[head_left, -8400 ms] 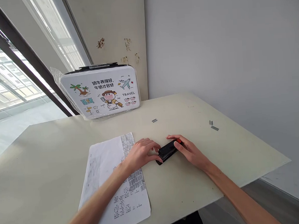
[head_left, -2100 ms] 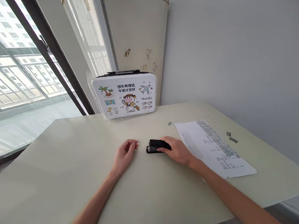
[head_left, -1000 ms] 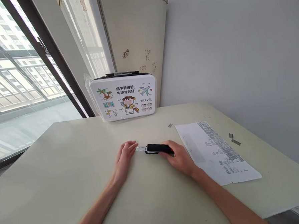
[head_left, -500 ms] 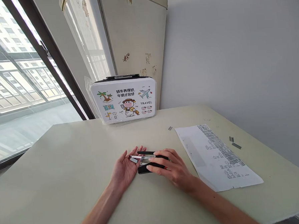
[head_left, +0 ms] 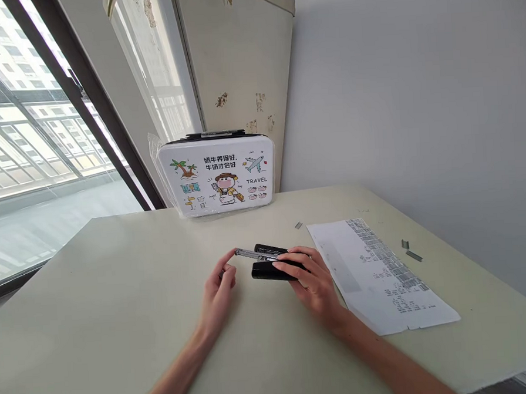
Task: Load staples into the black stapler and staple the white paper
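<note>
My right hand [head_left: 314, 283] grips a black stapler [head_left: 273, 271] by its rear end, just above the table. The stapler is spread wide, and its silver metal magazine [head_left: 248, 253] sticks out to the left between the black halves. My left hand [head_left: 217, 290] is beside it, the index fingertip on the magazine's far end. The other fingers and thumb of that hand are curled in. A small grey edge shows between them, apparently the strip of staples that lay on the palm earlier; most of it is hidden.
A printed paper sheet [head_left: 337, 269] with rows of staple strips [head_left: 385, 255] on it lies to the right. Loose staple strips [head_left: 413, 255] rest beyond it, another [head_left: 298, 225] behind it. A white cartoon-printed case [head_left: 222, 178] stands at the back of the table [head_left: 97, 311].
My left hand has turned from an open palm to curled fingers, its index finger now on the magazine tip. The stapler has moved away from me and slightly right, and turned.
</note>
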`<state>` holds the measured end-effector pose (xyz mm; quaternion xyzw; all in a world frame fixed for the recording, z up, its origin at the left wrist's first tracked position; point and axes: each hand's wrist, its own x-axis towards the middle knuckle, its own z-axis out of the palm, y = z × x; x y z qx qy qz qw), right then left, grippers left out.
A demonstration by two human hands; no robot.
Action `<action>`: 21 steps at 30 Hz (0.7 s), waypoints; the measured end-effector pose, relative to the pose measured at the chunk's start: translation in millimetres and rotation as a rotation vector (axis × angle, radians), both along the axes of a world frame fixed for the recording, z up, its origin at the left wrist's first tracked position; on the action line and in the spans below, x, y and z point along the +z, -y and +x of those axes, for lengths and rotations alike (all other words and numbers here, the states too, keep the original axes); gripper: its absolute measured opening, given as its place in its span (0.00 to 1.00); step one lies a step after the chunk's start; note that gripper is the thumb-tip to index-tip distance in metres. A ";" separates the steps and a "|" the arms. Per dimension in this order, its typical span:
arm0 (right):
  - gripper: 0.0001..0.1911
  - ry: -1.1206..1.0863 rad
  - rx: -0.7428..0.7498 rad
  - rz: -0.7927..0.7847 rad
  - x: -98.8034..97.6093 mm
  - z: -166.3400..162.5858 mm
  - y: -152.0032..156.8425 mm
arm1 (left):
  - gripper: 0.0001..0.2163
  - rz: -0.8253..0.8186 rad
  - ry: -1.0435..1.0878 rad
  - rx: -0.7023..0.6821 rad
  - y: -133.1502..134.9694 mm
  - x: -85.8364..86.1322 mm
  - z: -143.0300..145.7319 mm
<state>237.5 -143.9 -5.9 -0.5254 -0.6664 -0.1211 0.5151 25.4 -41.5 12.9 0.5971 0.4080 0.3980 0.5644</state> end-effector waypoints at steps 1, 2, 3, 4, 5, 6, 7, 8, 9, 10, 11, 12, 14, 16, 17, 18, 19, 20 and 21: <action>0.29 -0.002 -0.001 -0.007 -0.9 0.8 0.0 | 0.24 0.047 -0.067 -0.015 1.9 1.7 0.1; 0.29 -0.004 -0.002 -0.013 -1.9 1.5 0.0 | 0.25 0.079 -0.108 -0.020 3.3 3.3 0.5; 0.29 -0.006 -0.003 -0.018 -2.8 2.0 0.0 | 0.25 0.100 -0.132 -0.021 4.4 4.5 1.1; 0.30 -0.007 -0.002 -0.023 -3.6 2.3 -0.1 | 0.26 0.115 -0.143 -0.025 5.5 5.2 2.0; 0.30 -0.007 0.001 -0.027 -4.4 2.4 -0.3 | 0.25 0.124 -0.146 -0.044 6.7 5.4 3.1; 0.30 -0.007 0.007 -0.029 -5.0 2.3 -0.6 | 0.25 0.131 -0.143 -0.072 8.2 5.1 4.4; 0.29 -0.005 0.014 -0.032 -5.5 1.9 -0.9 | 0.25 0.135 -0.133 -0.107 10.1 4.3 5.8; 0.29 -0.002 0.020 -0.035 -6.0 1.5 -1.3 | 0.25 0.134 -0.120 -0.147 12.5 3.3 7.3; 0.29 0.003 0.026 -0.038 -6.4 1.0 -1.6 | 0.25 0.131 -0.107 -0.181 14.9 2.0 8.7; 0.29 0.008 0.030 -0.039 -6.6 0.7 -2.0 | 0.26 0.123 -0.097 -0.203 17.2 0.8 9.9; 0.29 0.012 0.033 -0.040 -6.8 0.6 -2.2 | 0.26 0.113 -0.093 -0.208 18.9 -0.5 10.7; 0.29 0.012 0.035 -0.042 -6.8 0.7 -2.4 | 0.25 0.098 -0.095 -0.197 19.8 -1.8 11.2; 0.29 -0.001 0.033 -0.047 -6.5 1.6 -2.4 | 0.22 0.056 -0.101 -0.152 18.6 -4.5 10.9; 0.27 -0.018 0.029 -0.065 -6.0 2.7 -2.1 | 0.18 -0.012 -0.041 -0.082 14.1 -7.0 10.0; 0.25 -0.030 0.023 -0.081 -5.9 3.3 -2.0 | 0.16 -0.076 0.032 -0.055 11.2 -7.9 9.6; 0.23 -0.047 0.011 -0.103 -5.9 3.7 -1.9 | 0.14 -0.157 0.124 -0.041 8.4 -8.2 9.2; 0.20 -0.074 -0.007 -0.133 -5.9 4.1 -2.1 | 0.12 -0.243 0.219 -0.039 5.8 -7.8 8.9; 0.18 -0.111 -0.031 -0.170 -6.0 4.5 -2.7 | 0.11 -0.323 0.304 -0.048 3.7 -6.7 8.8; 0.16 -0.157 -0.053 -0.212 -6.0 5.0 -4.0 | 0.10 -0.390 0.370 -0.064 2.1 -5.0 8.8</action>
